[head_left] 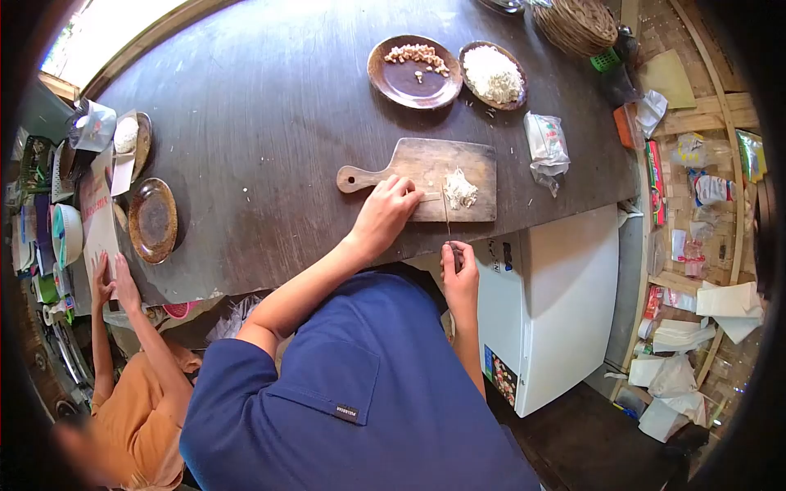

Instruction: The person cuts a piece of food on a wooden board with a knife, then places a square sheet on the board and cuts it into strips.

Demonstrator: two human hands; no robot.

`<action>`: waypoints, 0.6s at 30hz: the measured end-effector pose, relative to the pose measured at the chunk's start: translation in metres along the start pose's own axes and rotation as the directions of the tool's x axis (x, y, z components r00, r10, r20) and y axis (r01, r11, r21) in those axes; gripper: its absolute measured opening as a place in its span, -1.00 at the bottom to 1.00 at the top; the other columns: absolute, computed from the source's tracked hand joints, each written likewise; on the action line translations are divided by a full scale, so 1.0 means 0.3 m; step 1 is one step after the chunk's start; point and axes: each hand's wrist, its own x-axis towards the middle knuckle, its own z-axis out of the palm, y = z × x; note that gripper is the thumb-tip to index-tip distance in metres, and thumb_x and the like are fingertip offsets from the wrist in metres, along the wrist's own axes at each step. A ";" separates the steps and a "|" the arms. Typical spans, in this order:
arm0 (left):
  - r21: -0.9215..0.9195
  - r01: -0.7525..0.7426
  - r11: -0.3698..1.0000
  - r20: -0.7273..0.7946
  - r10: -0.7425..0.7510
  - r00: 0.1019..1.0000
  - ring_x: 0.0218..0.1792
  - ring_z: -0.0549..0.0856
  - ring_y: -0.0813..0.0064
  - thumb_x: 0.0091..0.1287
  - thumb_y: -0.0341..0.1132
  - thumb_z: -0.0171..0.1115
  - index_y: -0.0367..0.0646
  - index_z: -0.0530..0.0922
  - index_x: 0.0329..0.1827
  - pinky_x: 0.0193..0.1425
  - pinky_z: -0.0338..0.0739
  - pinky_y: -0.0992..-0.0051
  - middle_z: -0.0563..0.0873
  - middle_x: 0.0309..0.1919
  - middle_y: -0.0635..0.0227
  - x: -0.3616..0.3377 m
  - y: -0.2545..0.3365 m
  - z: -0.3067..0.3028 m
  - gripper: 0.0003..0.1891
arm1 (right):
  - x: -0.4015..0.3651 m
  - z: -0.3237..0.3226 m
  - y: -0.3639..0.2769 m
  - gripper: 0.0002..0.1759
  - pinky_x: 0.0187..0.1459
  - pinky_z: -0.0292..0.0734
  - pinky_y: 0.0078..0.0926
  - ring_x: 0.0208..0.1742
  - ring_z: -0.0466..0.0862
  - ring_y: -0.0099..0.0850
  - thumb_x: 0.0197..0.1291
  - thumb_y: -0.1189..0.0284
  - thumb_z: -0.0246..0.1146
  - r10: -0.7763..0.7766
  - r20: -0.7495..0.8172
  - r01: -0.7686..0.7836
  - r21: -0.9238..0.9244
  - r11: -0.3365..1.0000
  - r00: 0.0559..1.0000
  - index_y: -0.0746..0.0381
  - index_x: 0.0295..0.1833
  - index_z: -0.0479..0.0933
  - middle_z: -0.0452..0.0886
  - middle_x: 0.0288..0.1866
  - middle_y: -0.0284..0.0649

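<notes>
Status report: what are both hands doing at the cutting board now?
Left hand pressing down on cutting board. Right hand gripping knife, blade beside chopped white pile. Another person's hands far left, apart.

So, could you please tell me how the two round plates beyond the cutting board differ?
The left plate is larger and mostly bare, with brownish pieces along its far edge; the right plate is smaller and heaped with white shreds. Both are dark brown and round.
</notes>
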 end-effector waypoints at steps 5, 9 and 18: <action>0.060 -0.138 0.989 0.038 0.136 0.990 0.10 0.68 0.25 0.37 -0.35 0.34 -0.17 0.67 0.20 0.26 0.60 0.26 0.68 0.03 0.26 0.010 0.002 0.013 -0.65 | 0.005 0.011 -0.032 -0.52 -0.10 0.61 -0.27 -0.24 0.70 -0.29 0.63 0.07 0.26 0.003 -0.022 -0.006 -0.145 0.989 1.000 0.33 0.17 0.61 0.71 -0.26 -0.04; 0.185 -0.253 0.950 0.141 0.229 0.963 0.20 0.63 0.25 0.30 -0.33 0.28 -0.30 0.63 0.24 0.37 0.57 0.30 0.64 0.14 0.17 0.012 0.022 0.006 -0.55 | 0.016 -0.001 -0.045 -0.41 -0.19 0.56 -0.25 -0.34 0.68 -0.29 0.68 -0.06 0.14 0.111 -0.024 -0.113 -0.154 0.982 0.994 0.32 0.02 0.66 0.65 -0.42 -0.10; 0.215 -0.292 0.932 0.201 0.250 0.947 0.25 0.62 0.27 0.32 -0.34 0.24 -0.31 0.56 0.43 0.38 0.53 0.34 0.62 0.26 0.18 0.016 0.015 -0.014 -0.43 | 0.012 -0.040 -0.096 -0.35 -0.39 0.38 -0.38 -0.52 0.51 -0.48 0.67 -0.13 0.12 0.145 -0.048 -0.152 -0.228 0.962 0.988 0.29 -0.13 0.67 0.48 -0.57 -0.31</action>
